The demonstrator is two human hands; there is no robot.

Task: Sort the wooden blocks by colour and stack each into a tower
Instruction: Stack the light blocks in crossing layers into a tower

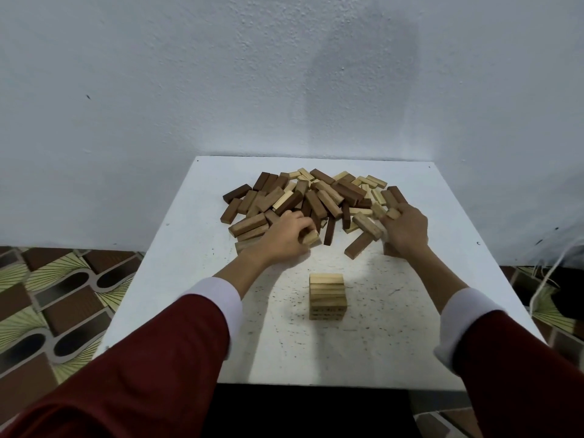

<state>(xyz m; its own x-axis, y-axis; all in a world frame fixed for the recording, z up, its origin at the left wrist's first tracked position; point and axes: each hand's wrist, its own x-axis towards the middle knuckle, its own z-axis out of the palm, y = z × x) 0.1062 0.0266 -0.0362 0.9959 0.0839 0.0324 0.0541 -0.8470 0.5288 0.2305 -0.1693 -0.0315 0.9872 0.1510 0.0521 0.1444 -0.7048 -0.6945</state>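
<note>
One short pale tower [327, 295] stands near us, between our hands. Beyond them, the mixed pile [311, 197] remains unsorted. Left hand [286, 235] grips a pale block [310, 239]; right hand [406, 230] clutches several.

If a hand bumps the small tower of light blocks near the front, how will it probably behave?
The tower probably shifts or sheds its top layers, as the blocks look only stacked. It seems unlikely to tip whole, being short and broad. On the smooth table it may slide.
</note>
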